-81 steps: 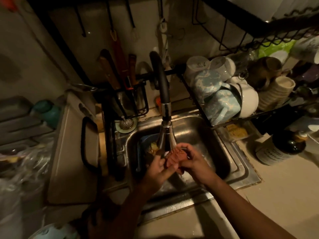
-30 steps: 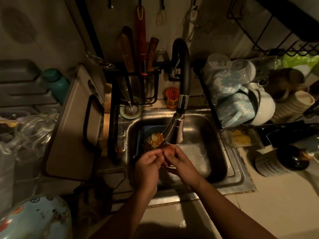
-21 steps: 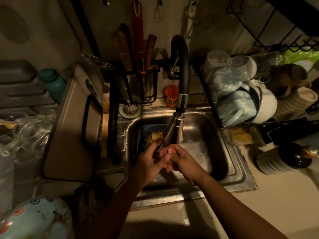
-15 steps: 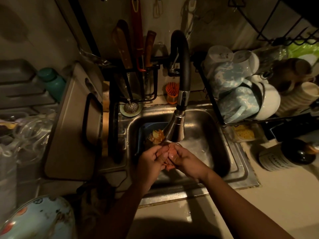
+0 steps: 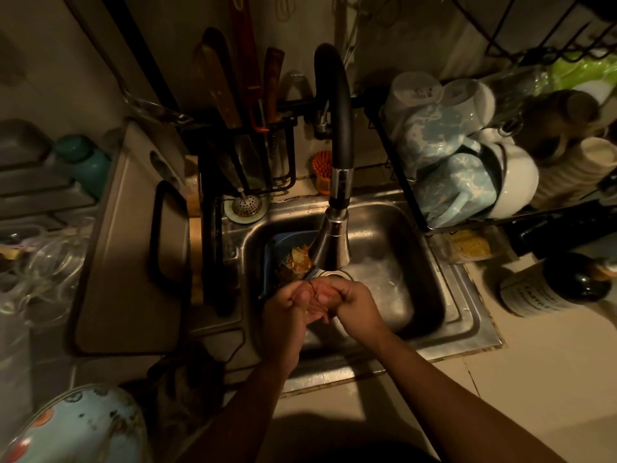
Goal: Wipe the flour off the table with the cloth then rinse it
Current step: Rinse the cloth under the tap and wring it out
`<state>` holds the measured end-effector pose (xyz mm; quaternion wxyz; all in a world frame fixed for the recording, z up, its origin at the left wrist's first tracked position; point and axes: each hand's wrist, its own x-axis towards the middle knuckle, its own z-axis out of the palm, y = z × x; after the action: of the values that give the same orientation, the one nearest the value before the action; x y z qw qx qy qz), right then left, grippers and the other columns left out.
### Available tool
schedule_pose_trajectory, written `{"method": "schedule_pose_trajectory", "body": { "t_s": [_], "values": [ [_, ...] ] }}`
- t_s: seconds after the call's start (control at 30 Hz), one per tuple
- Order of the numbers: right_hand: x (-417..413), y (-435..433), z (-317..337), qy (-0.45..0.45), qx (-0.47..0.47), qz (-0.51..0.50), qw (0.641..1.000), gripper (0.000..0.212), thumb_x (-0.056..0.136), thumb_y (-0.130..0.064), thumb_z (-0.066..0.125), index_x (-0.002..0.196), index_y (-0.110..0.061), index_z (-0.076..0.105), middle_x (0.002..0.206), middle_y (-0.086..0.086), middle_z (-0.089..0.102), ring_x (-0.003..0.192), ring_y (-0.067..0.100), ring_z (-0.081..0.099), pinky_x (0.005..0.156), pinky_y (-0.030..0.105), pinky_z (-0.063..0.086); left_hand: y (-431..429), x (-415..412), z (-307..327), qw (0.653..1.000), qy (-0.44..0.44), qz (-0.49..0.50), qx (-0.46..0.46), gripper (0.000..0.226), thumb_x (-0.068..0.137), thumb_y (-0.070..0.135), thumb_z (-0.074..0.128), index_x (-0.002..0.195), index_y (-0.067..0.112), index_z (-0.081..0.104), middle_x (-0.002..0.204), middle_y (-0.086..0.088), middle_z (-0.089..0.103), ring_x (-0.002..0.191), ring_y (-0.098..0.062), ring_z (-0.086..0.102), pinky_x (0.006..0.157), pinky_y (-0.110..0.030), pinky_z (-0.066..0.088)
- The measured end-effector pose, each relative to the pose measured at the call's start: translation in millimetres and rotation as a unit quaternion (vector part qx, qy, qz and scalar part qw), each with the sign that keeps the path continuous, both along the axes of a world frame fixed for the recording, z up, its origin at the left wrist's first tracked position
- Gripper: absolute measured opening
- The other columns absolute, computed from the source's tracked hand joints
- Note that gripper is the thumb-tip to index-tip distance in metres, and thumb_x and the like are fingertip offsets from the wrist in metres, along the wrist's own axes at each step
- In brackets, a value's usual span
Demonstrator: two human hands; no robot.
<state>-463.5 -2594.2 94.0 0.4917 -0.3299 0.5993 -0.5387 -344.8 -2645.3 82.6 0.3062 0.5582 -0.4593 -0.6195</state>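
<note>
Both bare forearms were extended forward and angled inward, so that the hands were brought together. The left hand (image 5: 285, 312) was turned palm-up and cupped, with its fingers curled. The right hand (image 5: 354, 300) was pressed against it from the right, its fingers bent over the left fingertips. Whether anything was gripped between them could not be made out

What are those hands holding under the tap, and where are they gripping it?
It cannot be told for sure. The left hand and right hand are clasped together under the faucet, and their curled fingers hide whatever sits between them.
</note>
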Motion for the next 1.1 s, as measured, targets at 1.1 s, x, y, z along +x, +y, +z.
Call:
{"method": "schedule_pose_trajectory", "body": {
  "t_s": [1.1],
  "values": [
    [16, 9, -6, 0.096, -0.042, -0.096, 0.99, 0.034, 0.088, 0.005, 0.067, 0.109, -0.02, 0.077, 0.092, -0.008, 0.078, 0.087, 0.007, 0.071, 0.083, 0.026, 0.056, 6, -3, 2, 0.963, -0.164, -0.048, -0.207, 0.021, 0.093, 0.024, 0.043, 0.097, 0.023, 0.064, 0.095, 0.006, 0.069, 0.091, -0.015, 0.065, 0.082, -0.029, 0.051]
  ]
}}
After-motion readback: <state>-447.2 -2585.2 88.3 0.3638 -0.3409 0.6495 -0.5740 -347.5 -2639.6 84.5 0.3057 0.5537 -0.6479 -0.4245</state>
